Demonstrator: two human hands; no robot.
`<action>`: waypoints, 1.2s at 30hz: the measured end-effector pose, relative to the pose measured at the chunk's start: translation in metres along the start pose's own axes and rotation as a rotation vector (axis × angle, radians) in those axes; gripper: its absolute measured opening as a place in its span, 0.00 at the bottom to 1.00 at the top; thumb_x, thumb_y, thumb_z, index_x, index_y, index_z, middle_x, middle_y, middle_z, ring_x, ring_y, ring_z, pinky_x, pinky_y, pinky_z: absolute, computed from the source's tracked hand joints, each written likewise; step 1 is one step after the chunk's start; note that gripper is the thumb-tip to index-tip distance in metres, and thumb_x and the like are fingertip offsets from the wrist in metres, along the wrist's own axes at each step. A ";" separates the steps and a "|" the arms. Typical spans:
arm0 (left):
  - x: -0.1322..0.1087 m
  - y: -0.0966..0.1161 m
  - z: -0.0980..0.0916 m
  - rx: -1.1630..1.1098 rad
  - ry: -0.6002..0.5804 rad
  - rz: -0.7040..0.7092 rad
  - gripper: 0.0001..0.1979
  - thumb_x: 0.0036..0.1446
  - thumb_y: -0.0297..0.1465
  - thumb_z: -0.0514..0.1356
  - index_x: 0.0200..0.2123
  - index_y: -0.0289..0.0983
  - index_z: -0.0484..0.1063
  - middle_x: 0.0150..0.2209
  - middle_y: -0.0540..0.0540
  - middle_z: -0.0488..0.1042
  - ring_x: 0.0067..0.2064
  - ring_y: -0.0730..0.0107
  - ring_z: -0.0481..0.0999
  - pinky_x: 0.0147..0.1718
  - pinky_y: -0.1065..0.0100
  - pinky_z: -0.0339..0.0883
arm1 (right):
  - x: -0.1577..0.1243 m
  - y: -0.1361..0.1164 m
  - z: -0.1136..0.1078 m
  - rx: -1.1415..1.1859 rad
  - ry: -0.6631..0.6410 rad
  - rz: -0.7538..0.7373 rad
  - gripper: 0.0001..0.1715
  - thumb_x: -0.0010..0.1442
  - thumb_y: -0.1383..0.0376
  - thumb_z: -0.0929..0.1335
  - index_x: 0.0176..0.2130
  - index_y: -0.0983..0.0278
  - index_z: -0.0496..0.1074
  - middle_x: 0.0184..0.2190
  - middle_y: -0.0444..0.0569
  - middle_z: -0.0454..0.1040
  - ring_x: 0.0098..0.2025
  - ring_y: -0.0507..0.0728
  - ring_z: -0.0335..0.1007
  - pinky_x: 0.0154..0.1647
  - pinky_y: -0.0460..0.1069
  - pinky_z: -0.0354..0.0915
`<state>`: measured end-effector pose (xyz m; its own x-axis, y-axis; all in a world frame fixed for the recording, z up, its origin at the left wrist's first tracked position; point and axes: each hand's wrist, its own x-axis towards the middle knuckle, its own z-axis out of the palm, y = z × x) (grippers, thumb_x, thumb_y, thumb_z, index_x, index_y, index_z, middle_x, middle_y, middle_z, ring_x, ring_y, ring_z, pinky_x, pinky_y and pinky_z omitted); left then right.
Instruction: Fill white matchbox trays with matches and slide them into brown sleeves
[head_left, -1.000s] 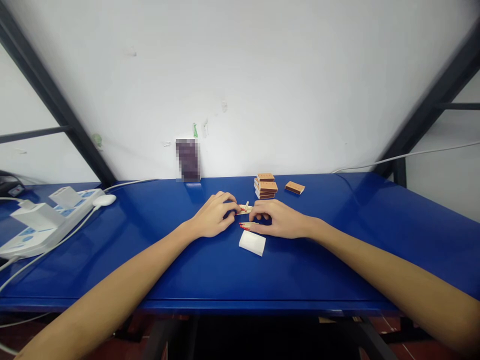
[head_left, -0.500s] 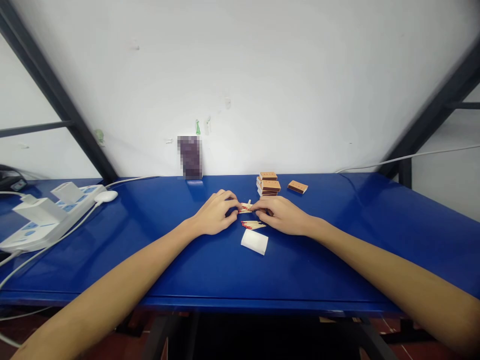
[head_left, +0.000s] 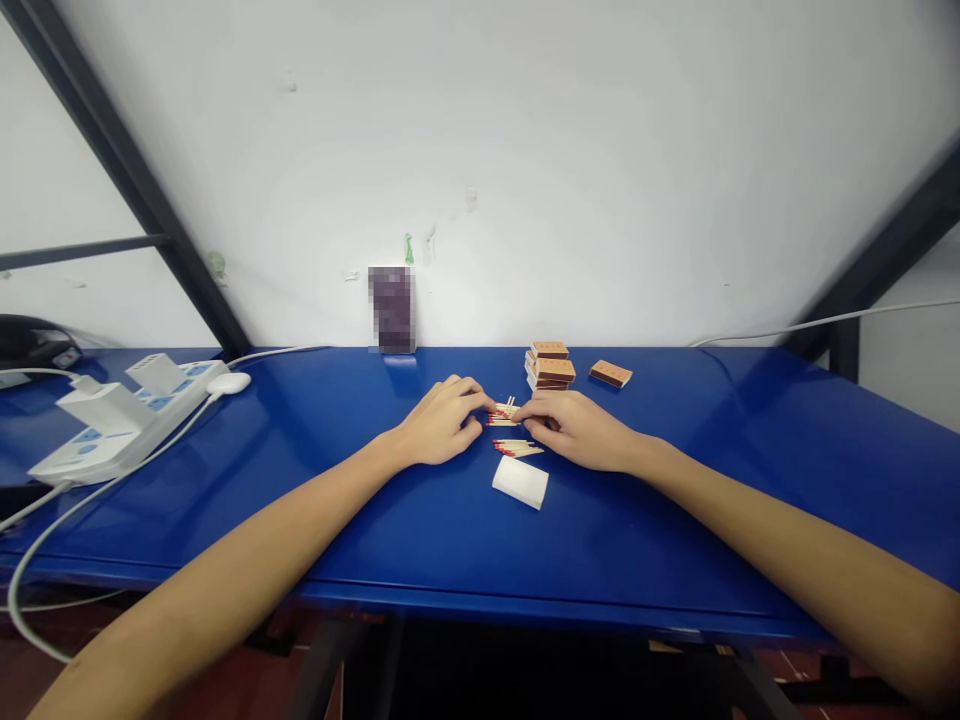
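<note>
A small pile of red-tipped matches lies between my two hands on the blue table. My left hand rests at the pile's left side, its index fingertip at the red heads and its thumb apart below. From the right, the index finger of my right hand touches the sticks, its thumb held lower. Neither hand visibly grips a match. Nearer to me lies a second group of matches, heads to the left. Below that sits a white matchbox tray, seemingly face down.
Several orange-brown matchboxes are stacked behind my right hand, and a single matchbox lies to their right. A white power strip with plugs and cables takes up the left side. A blurred dark rectangular object leans against the wall.
The whole view has shifted slightly, so everything appears farther right. My hands stay at the match pile with small finger movements; two sticks at its back now show more clearly.
</note>
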<state>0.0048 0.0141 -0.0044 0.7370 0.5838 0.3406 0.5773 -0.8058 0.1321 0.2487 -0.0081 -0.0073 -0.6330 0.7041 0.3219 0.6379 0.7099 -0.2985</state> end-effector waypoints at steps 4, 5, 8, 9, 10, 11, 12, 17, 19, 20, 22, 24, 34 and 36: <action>0.000 -0.001 0.000 -0.008 -0.010 -0.003 0.17 0.58 0.25 0.51 0.48 0.38 0.72 0.48 0.44 0.71 0.47 0.60 0.67 0.50 0.56 0.63 | 0.000 0.000 0.000 0.006 0.001 0.021 0.18 0.64 0.69 0.62 0.49 0.62 0.77 0.36 0.49 0.78 0.35 0.56 0.72 0.36 0.50 0.64; 0.000 -0.001 0.001 -0.008 -0.012 -0.004 0.17 0.57 0.24 0.51 0.47 0.38 0.72 0.48 0.44 0.71 0.47 0.60 0.67 0.50 0.56 0.63 | 0.000 0.000 0.000 0.003 -0.001 0.020 0.18 0.64 0.69 0.62 0.49 0.62 0.77 0.36 0.49 0.78 0.35 0.56 0.72 0.36 0.50 0.64; 0.000 -0.001 0.001 -0.007 -0.014 -0.008 0.16 0.57 0.24 0.51 0.46 0.38 0.73 0.48 0.44 0.71 0.47 0.60 0.67 0.50 0.56 0.63 | 0.000 0.000 0.000 -0.001 -0.007 0.008 0.17 0.65 0.68 0.62 0.48 0.62 0.77 0.37 0.50 0.78 0.36 0.57 0.72 0.37 0.50 0.64; 0.000 -0.001 0.002 -0.007 -0.013 -0.010 0.16 0.57 0.24 0.51 0.46 0.38 0.73 0.48 0.44 0.71 0.47 0.60 0.67 0.50 0.56 0.63 | 0.000 0.001 0.000 0.001 -0.007 0.006 0.17 0.65 0.68 0.62 0.48 0.62 0.77 0.37 0.50 0.78 0.37 0.57 0.72 0.38 0.51 0.64; 0.000 -0.001 0.002 -0.006 -0.011 -0.011 0.16 0.57 0.24 0.51 0.46 0.38 0.73 0.48 0.44 0.71 0.47 0.60 0.67 0.50 0.56 0.63 | 0.000 0.001 0.000 0.005 -0.008 0.005 0.17 0.66 0.68 0.62 0.48 0.62 0.77 0.37 0.50 0.78 0.37 0.57 0.72 0.38 0.51 0.64; 0.000 -0.001 0.002 -0.006 -0.008 -0.011 0.16 0.57 0.24 0.52 0.46 0.38 0.73 0.48 0.44 0.71 0.47 0.60 0.67 0.50 0.56 0.63 | 0.000 0.001 0.000 0.009 -0.010 0.005 0.17 0.66 0.67 0.62 0.48 0.62 0.77 0.37 0.50 0.78 0.37 0.57 0.72 0.38 0.51 0.64; 0.000 -0.001 0.002 -0.006 -0.006 -0.011 0.16 0.57 0.24 0.52 0.45 0.38 0.73 0.48 0.44 0.71 0.46 0.60 0.67 0.50 0.56 0.63 | 0.000 0.001 0.000 0.012 -0.010 0.005 0.17 0.66 0.67 0.62 0.48 0.62 0.77 0.37 0.50 0.78 0.37 0.57 0.71 0.38 0.51 0.64; 0.000 -0.001 0.002 -0.009 -0.010 -0.018 0.15 0.57 0.25 0.52 0.45 0.38 0.73 0.47 0.44 0.71 0.46 0.60 0.68 0.50 0.56 0.64 | 0.000 0.000 0.000 0.007 -0.005 0.002 0.17 0.66 0.67 0.62 0.48 0.63 0.77 0.37 0.51 0.78 0.36 0.56 0.71 0.37 0.51 0.64; 0.001 -0.001 0.002 -0.007 -0.014 -0.021 0.15 0.57 0.25 0.52 0.45 0.38 0.73 0.47 0.44 0.71 0.46 0.60 0.68 0.50 0.56 0.64 | 0.000 -0.001 0.000 0.006 -0.007 0.008 0.17 0.66 0.67 0.62 0.48 0.64 0.77 0.35 0.50 0.77 0.34 0.56 0.70 0.35 0.50 0.63; 0.001 -0.001 0.002 -0.005 -0.015 -0.020 0.15 0.57 0.25 0.52 0.46 0.38 0.73 0.47 0.44 0.71 0.46 0.60 0.68 0.50 0.56 0.64 | 0.000 -0.001 0.000 0.004 -0.008 0.012 0.17 0.65 0.67 0.62 0.47 0.64 0.77 0.34 0.50 0.77 0.34 0.56 0.70 0.34 0.50 0.62; 0.001 -0.001 0.003 -0.001 -0.016 -0.015 0.15 0.58 0.25 0.52 0.46 0.38 0.73 0.47 0.44 0.71 0.46 0.60 0.68 0.50 0.56 0.64 | 0.000 -0.001 0.000 -0.003 -0.007 0.017 0.17 0.65 0.68 0.62 0.47 0.63 0.77 0.33 0.49 0.77 0.33 0.55 0.70 0.33 0.49 0.62; 0.001 -0.001 0.003 0.004 -0.016 -0.009 0.15 0.58 0.25 0.52 0.46 0.38 0.73 0.47 0.44 0.71 0.46 0.61 0.67 0.50 0.57 0.64 | 0.000 -0.001 0.000 -0.010 -0.003 0.022 0.17 0.65 0.68 0.62 0.47 0.63 0.77 0.34 0.49 0.77 0.32 0.55 0.70 0.33 0.49 0.62; 0.001 -0.001 0.003 -0.004 -0.012 0.014 0.15 0.58 0.25 0.51 0.45 0.37 0.73 0.46 0.44 0.71 0.45 0.61 0.67 0.50 0.57 0.63 | 0.000 -0.001 0.000 -0.009 -0.004 0.009 0.16 0.66 0.67 0.62 0.46 0.62 0.77 0.36 0.50 0.78 0.35 0.56 0.71 0.35 0.50 0.63; 0.001 0.000 0.002 -0.009 -0.018 0.015 0.15 0.58 0.25 0.51 0.45 0.38 0.74 0.46 0.44 0.71 0.46 0.61 0.67 0.50 0.57 0.63 | 0.000 -0.002 0.000 -0.003 -0.002 0.006 0.16 0.66 0.67 0.62 0.46 0.62 0.77 0.36 0.51 0.78 0.35 0.56 0.71 0.35 0.50 0.63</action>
<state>0.0057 0.0151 -0.0058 0.7521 0.5729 0.3258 0.5627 -0.8155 0.1352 0.2480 -0.0096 -0.0066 -0.6303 0.7082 0.3181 0.6428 0.7059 -0.2975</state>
